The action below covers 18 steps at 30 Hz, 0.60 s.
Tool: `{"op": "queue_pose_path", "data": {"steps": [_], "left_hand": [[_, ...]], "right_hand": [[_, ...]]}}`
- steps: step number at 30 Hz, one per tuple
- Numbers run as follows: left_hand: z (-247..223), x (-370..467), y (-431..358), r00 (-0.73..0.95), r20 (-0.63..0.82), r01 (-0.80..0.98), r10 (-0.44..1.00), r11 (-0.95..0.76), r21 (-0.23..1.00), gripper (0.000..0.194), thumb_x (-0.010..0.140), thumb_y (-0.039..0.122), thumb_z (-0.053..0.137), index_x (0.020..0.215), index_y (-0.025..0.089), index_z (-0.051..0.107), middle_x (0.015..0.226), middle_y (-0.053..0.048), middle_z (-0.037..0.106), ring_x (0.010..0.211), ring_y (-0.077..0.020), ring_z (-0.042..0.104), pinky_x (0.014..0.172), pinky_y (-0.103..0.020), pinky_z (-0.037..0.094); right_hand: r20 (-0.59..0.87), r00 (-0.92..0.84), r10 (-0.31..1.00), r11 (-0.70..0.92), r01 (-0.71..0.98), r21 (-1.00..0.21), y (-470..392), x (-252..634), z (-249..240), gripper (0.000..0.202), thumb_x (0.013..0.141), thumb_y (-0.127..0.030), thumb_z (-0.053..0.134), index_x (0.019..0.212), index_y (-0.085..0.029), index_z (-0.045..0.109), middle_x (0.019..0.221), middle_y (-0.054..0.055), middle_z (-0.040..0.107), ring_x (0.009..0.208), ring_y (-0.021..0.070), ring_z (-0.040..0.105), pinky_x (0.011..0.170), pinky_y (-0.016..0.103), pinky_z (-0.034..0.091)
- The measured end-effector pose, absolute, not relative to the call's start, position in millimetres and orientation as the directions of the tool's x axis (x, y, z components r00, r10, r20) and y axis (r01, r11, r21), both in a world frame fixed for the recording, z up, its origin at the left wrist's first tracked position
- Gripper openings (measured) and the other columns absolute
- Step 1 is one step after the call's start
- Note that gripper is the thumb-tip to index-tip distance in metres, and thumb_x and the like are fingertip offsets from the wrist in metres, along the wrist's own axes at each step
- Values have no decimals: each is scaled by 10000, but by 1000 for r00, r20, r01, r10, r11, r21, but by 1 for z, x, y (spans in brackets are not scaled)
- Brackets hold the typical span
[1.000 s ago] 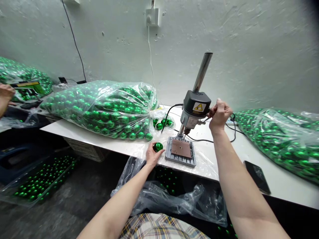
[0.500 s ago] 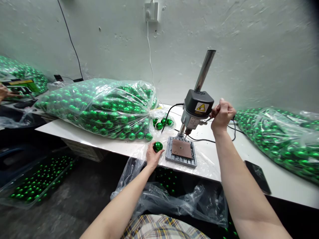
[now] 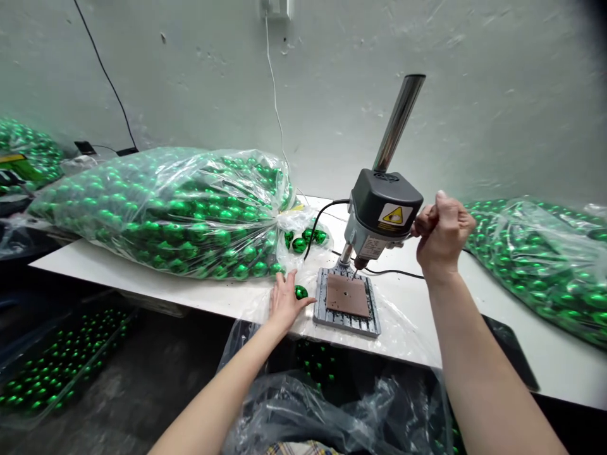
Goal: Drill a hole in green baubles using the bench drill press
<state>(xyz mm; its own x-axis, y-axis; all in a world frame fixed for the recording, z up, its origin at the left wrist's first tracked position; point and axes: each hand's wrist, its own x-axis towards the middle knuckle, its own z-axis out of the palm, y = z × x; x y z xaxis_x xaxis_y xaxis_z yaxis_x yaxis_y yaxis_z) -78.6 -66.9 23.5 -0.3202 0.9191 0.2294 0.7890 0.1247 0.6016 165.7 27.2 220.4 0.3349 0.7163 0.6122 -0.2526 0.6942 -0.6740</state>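
My left hand (image 3: 283,302) is at the table's front edge, thumb and fingers spread. A shiny green ball (image 3: 301,292) lies just beyond it, between thumb and forefinger and partly covered by the hand. My right hand (image 3: 443,234) is closed in a fist round the feed handle of a small bench drill press (image 3: 386,202); the fist hides most of the handle. Under the drill bit, a brown square pad (image 3: 348,296) with a small hole lies on the grey slotted base (image 3: 320,309). Dark crumbs are scattered over the base.
A big clear bag of green balls (image 3: 180,215) fills the table's left side; another bag (image 3: 535,265) lies right. Several loose balls (image 3: 308,239) sit behind my left hand. A dark phone-like slab (image 3: 509,351) lies right. An open plastic bag (image 3: 332,404) hangs below the edge.
My left hand has loosened from the green ball, its fingers now stretched apart. The right fist stays on the handle. The whole view has shifted somewhat.
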Motion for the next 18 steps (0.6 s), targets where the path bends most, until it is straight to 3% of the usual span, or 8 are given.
{"op": "queue_pose_path", "data": {"steps": [3, 7, 10, 12, 14, 18], "left_hand": [[49, -106, -61, -193, 426, 854, 884, -62, 517, 673, 755, 473, 868, 1331, 249, 602, 1176, -98, 589, 1103, -315, 643, 965, -438, 533], [80, -129, -31, -170, 604, 807, 779, -242, 538, 302, 984, 385, 611, 1237, 226, 654, 1070, -79, 654, 996, -239, 655, 927, -366, 531], [95, -123, 16, -109, 461, 811, 881, -189, 553, 283, 1006, 192, 471, 1177, 197, 697, 1123, -111, 683, 1050, -245, 660, 963, -368, 516], [96, -113, 53, -59, 258, 842, 964, -91, 532, 310, 921, 93, 528, 1142, 185, 725, 1194, -142, 683, 1139, -290, 643, 1014, -409, 499], [92, -105, 86, -62, 144, 850, 988, -23, 526, 341, 805, 40, 627, 1096, 173, 747, 1175, -163, 698, 1153, -343, 639, 1017, -459, 502], [81, -107, 122, -52, 111, 810, 992, -23, 586, 348, 660, 5, 714, 975, 141, 768, 948, -145, 731, 1008, -368, 679, 939, -482, 533]], "right_hand": [[615, 325, 719, 692, -252, -676, 26, 166, 222, 405, 803, -331, 687, 518, -210, 426, 425, -72, 369, 369, 64, 312, 346, 236, 245], [622, 340, 705, 705, -241, -667, 25, 164, 223, 405, 819, -318, 662, 511, -213, 421, 409, -70, 369, 364, 72, 311, 344, 249, 233], [625, 357, 694, 715, -236, -658, 26, 162, 223, 412, 822, -317, 647, 505, -218, 403, 404, -71, 353, 363, 74, 294, 338, 254, 209], [626, 364, 690, 718, -232, -656, 26, 162, 223, 404, 816, -314, 649, 505, -222, 407, 403, -72, 347, 364, 79, 291, 333, 261, 206], [629, 362, 688, 718, -219, -660, 26, 162, 224, 388, 811, -314, 652, 511, -227, 422, 404, -71, 345, 365, 88, 296, 330, 272, 212], [634, 346, 691, 714, -189, -674, 25, 164, 224, 392, 808, -336, 665, 513, -229, 429, 412, -69, 339, 376, 94, 311, 332, 276, 229]]}}
